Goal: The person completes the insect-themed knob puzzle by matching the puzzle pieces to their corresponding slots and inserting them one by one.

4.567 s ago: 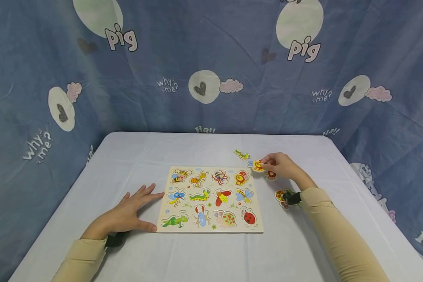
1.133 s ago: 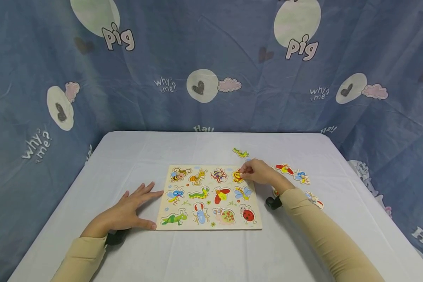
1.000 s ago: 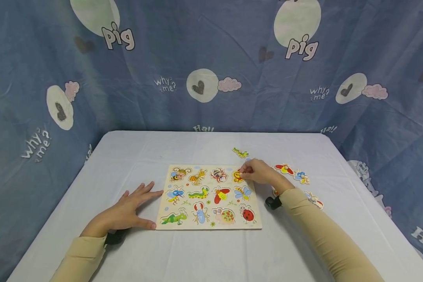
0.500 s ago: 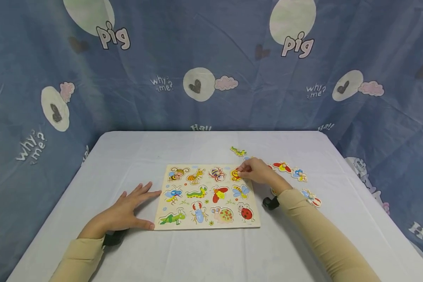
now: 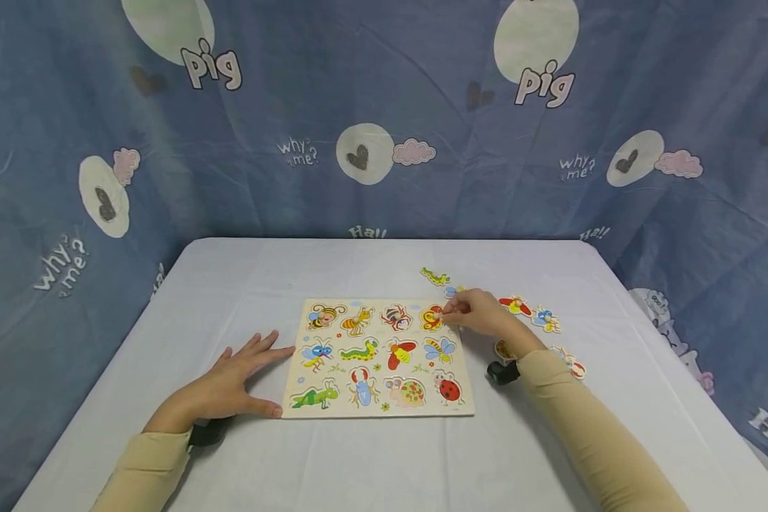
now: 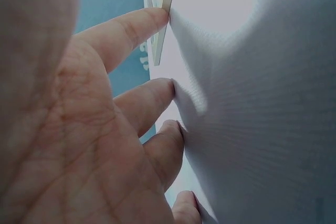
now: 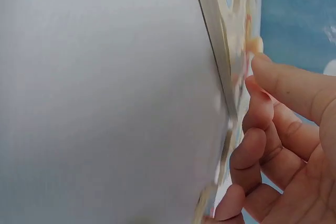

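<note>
A wooden insect puzzle board (image 5: 379, 411) lies flat on the table. My left hand (image 5: 227, 384) is spread at its left side in the head view, thumb and index finger touching the edge. In the left wrist view, one fingertip of the left hand (image 6: 100, 114) meets the board's rim (image 6: 166, 19). A butterfly piece (image 5: 432, 317) with a small knob sits in the top right recess. Just right of it is my right hand (image 5: 483, 313), fingers loosely bent and holding nothing. In the right wrist view the right hand's thumb (image 7: 278, 80) is close to the knob (image 7: 255, 44).
Loose pieces lie right of and behind the board: a caterpillar (image 5: 435, 276), a partly covered blue-winged piece (image 5: 451, 291), a red-winged one (image 5: 515, 306), a blue insect (image 5: 546, 319) and a beetle (image 5: 569, 363). A spotted piece (image 5: 503, 350) is partly hidden by the right arm.
My right hand carried the butterfly piece from the table to the board's top right recess, then let go and drew slightly right. The left hand stayed at the board's edge.
</note>
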Tool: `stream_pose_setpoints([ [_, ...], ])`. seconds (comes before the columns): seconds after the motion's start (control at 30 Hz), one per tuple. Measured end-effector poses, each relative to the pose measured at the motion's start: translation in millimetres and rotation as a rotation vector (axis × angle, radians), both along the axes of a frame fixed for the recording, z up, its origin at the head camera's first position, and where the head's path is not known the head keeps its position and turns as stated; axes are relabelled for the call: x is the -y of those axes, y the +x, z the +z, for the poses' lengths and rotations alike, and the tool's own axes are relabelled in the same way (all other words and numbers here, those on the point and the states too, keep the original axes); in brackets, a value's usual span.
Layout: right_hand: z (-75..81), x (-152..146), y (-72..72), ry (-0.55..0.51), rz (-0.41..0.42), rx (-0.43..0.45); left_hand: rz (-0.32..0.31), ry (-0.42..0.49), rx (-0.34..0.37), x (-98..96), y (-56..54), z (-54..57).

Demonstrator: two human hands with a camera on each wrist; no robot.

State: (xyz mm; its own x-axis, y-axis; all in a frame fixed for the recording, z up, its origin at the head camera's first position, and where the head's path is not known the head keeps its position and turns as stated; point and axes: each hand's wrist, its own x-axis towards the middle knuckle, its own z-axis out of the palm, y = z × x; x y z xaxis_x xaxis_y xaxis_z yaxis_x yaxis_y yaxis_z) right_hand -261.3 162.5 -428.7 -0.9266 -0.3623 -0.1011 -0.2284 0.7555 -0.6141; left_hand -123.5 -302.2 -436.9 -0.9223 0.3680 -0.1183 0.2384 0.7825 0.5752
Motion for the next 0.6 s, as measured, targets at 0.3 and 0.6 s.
stream_pose_setpoints([
  [0.3,11.6,-32.5,8.4,-0.020,-0.065,-0.017,0.001,-0.004,0.000,-0.6,-0.5,-0.2],
  [0.6,19.6,-55.1,24.1,-0.025,-0.106,-0.038,0.008,-0.009,0.000,-1.7,1.1,0.6],
])
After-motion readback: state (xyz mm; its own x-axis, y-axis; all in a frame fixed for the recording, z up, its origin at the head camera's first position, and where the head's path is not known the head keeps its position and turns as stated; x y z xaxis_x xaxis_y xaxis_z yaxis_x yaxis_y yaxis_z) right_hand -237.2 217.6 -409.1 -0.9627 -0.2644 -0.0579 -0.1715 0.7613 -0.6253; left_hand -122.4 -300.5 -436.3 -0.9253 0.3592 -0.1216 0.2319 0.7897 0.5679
